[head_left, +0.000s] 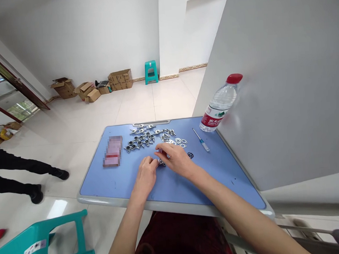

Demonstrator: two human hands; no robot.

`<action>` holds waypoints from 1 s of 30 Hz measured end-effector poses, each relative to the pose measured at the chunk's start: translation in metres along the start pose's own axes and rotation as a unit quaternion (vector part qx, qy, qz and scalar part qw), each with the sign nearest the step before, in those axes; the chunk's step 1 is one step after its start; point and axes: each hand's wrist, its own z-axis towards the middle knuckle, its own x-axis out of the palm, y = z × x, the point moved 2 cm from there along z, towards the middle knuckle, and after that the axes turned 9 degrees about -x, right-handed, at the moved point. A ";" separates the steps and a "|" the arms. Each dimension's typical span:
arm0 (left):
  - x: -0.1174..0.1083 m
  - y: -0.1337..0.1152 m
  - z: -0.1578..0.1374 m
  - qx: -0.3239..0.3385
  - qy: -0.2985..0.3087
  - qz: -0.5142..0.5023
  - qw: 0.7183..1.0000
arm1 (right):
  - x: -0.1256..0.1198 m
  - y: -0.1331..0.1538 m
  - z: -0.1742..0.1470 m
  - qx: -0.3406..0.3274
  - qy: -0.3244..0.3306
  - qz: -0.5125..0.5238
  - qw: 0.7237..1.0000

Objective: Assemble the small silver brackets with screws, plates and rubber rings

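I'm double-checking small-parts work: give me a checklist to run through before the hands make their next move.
1. Small metal part at the left hand's fingertips: ok.
2. Full view of that part: not ok; fingers cover some of it.
3. Right hand pinching something: cannot tell, too small to make out.
4. Screwdriver lying on the table, apart from both hands: ok.
5. Black rings in view on the table: ok.
6. Bottle capped: ok, red cap on.

On the water bottle (222, 97), the label (214, 117) reads 农夫 in white; smaller print is illegible.
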 end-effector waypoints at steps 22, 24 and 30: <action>0.001 0.002 -0.001 0.004 -0.004 -0.019 1.000 | -0.003 0.003 0.002 0.006 -0.010 0.076 0.997; 0.002 0.003 -0.001 0.005 -0.004 -0.017 1.000 | 0.000 0.001 0.001 0.018 -0.030 0.057 0.998; 0.001 0.001 -0.001 0.002 -0.003 -0.008 1.000 | -0.003 0.001 0.001 0.010 -0.004 0.050 0.999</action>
